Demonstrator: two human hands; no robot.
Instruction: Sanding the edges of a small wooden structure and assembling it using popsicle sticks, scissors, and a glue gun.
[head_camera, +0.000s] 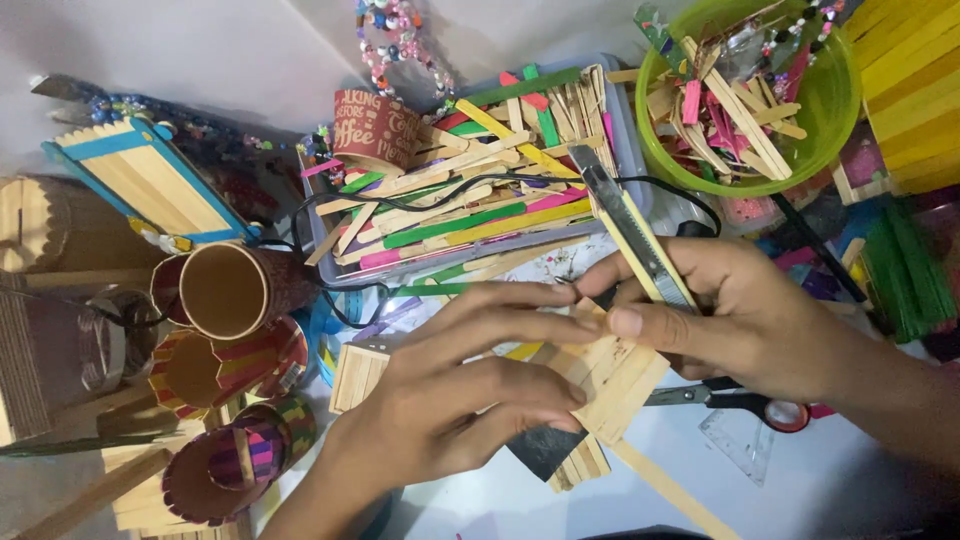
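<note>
My left hand (470, 385): enters from bottom centre, palm down, fingers (500, 325) stretched rightward and slightly spread, fingertips pressing flat. Left forearm runs off lower edge. My right hand (720, 310): enters from right, fingers curled in closed grip, thumb (650, 325) extended leftward, thumb tip just beside left fingertips. Right wrist bent, forearm angling to lower right corner. Both hands close together, almost touching.

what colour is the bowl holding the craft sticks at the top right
Bright lime green bowl, translucent-looking plastic; it shows in the head view.
</note>
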